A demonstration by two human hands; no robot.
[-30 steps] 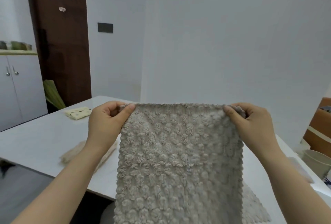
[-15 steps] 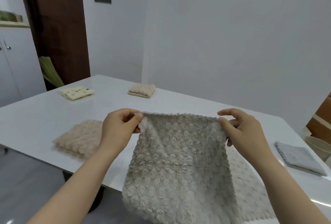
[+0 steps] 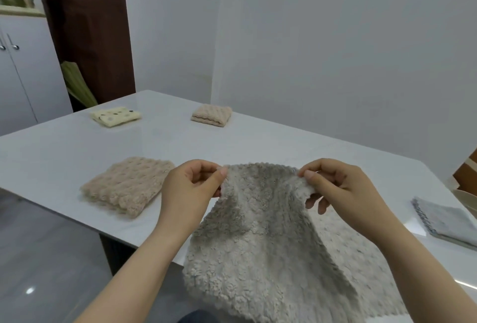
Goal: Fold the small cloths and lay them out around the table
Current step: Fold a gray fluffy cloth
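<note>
A fluffy grey-beige cloth [image 3: 260, 248] hangs over the near edge of the white table [image 3: 180, 147]. My left hand [image 3: 192, 188] pinches its top left corner and my right hand [image 3: 335, 188] pinches its top right corner, both just above the tabletop. The cloth sags between them and partly covers another pale cloth [image 3: 358, 253] lying under it. A folded beige cloth [image 3: 129, 186] lies to the left of my left hand. Farther back lie a folded yellow dotted cloth [image 3: 115, 116] and a small folded beige cloth [image 3: 211, 115]. A folded grey cloth [image 3: 446, 222] lies at the right edge.
A white wall stands behind the table. A dark brown door [image 3: 85, 26] and a white cabinet [image 3: 20, 70] are at the left, with a green thing [image 3: 77, 85] leaning between them. A pale bowl's rim [image 3: 464, 197] shows at the far right.
My hands have lowered the cloth from chest height toward the table and come closer together, so the top edge now sags. The view has tilted down, showing more of the table.
</note>
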